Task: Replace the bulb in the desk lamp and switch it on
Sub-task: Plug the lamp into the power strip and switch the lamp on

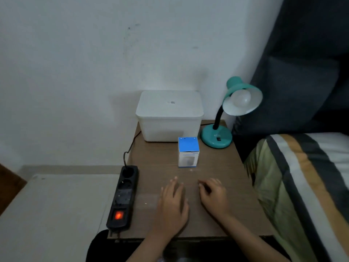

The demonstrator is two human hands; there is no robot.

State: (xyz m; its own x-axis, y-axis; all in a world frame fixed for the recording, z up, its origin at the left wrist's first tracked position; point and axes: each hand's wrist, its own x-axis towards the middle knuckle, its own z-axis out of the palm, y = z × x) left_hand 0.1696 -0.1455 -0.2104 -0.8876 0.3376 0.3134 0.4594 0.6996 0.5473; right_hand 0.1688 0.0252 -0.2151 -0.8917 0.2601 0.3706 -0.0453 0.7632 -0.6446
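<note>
A teal desk lamp (217,138) stands at the back right of the wooden table (217,167), its shade tilted toward me with a white bulb (242,98) in it, unlit. A small black switch sits on the lamp's base. A blue and white bulb box (188,155) stands upright mid-table, its lid closed. My left hand (174,201) lies flat on the table in front of the box, fingers slightly apart. Beside it my right hand (214,194) rests on the table with fingers curled under. Neither hand holds anything.
A white lidded plastic container (170,116) stands at the back against the wall. A black power strip (123,197) lies along the table's left edge, its red switch glowing and a black cord plugged into its far socket. A bed with striped bedding (302,186) borders the right side.
</note>
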